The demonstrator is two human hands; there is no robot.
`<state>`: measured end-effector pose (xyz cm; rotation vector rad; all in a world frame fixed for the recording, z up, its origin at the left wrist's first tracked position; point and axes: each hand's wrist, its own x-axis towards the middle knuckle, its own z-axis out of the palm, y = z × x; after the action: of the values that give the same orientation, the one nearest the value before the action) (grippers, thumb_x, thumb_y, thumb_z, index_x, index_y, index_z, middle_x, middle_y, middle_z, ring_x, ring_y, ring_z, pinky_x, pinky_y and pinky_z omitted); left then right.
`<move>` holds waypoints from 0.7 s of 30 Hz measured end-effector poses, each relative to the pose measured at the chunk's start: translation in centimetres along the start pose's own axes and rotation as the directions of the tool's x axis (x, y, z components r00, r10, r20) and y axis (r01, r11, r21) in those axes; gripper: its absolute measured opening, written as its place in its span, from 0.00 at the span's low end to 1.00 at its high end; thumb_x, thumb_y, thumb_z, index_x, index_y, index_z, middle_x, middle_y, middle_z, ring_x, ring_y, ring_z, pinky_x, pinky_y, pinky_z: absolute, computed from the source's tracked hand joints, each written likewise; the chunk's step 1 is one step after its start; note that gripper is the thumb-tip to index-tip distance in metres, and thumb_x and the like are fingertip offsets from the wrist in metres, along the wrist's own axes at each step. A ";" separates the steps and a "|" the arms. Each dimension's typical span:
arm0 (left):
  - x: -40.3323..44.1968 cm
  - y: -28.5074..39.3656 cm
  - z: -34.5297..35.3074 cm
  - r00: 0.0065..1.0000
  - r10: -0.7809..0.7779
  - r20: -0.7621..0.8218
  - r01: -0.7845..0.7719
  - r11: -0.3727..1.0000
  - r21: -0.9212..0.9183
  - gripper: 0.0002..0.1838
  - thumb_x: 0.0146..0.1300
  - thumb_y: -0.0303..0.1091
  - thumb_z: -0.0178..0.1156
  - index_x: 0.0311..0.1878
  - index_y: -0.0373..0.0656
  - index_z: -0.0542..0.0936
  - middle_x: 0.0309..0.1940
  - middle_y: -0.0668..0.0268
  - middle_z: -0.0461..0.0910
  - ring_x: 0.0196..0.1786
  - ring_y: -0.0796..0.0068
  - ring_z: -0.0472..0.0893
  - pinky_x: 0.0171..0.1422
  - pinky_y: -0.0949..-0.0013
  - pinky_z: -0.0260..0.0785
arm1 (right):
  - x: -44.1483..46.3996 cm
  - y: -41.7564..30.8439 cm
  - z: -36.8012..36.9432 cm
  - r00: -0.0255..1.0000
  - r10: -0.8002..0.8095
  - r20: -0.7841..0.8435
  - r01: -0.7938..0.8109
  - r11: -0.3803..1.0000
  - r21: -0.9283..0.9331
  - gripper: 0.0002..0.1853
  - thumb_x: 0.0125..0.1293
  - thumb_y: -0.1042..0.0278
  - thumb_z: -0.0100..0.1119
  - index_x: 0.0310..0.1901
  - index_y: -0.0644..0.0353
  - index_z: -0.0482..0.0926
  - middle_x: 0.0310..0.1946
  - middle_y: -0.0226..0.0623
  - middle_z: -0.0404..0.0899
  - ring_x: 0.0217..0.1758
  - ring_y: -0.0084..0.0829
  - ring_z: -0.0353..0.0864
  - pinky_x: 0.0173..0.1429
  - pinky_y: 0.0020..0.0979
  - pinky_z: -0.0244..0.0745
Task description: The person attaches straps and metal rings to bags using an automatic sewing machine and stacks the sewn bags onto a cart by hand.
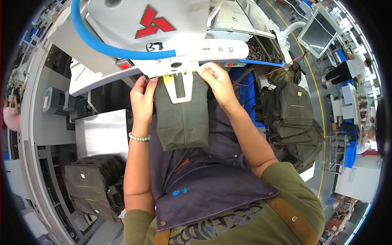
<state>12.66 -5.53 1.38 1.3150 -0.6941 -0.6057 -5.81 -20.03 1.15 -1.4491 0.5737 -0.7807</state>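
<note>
A dark green fabric piece (182, 126) hangs down from the head of a white sewing machine (175, 20) with a red logo. My left hand (143, 100) pinches its upper left corner between thumb and fingers. The upper right corner is held by my right hand (218, 83), its fingers closed at the edge. Between my hands, a pale metal frame-shaped clamp (184, 99) lies on the upper middle of the fabric. The fabric's top edge is under the machine head, partly hidden.
Stacked dark green bags lie at the left (87, 179) and right (294, 118). A blue hose (102, 49) curves over the machine. A grey motor (57, 101) sits at left, a monitor (318, 34) at upper right. Other people are at the far left and right.
</note>
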 end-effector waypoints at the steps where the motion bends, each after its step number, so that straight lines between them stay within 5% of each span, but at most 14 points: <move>1: 0.3 0.2 0.1 1.000 -0.010 0.010 0.010 1.000 -0.030 0.14 0.72 0.35 0.64 0.52 0.33 0.83 0.43 0.70 0.85 0.43 0.86 0.77 0.51 0.79 0.69 | 0.0 0.3 0.0 0.997 0.032 0.065 -0.036 0.998 0.057 0.07 0.77 0.68 0.56 0.44 0.62 0.80 0.38 0.23 0.81 0.44 0.14 0.76 0.54 0.21 0.69; 21: 1.0 1.0 0.0 0.995 -0.098 -0.003 0.098 0.994 0.046 0.16 0.69 0.31 0.68 0.53 0.30 0.82 0.46 0.64 0.86 0.47 0.80 0.81 0.56 0.75 0.71 | 0.7 1.3 -0.8 0.989 0.050 0.141 -0.071 0.986 0.152 0.09 0.76 0.62 0.58 0.41 0.57 0.81 0.42 0.21 0.80 0.49 0.14 0.73 0.60 0.22 0.64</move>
<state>13.29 -6.11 2.48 1.3979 -0.6488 -0.6714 -5.80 -21.18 -0.09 -1.3226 0.4393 -0.6576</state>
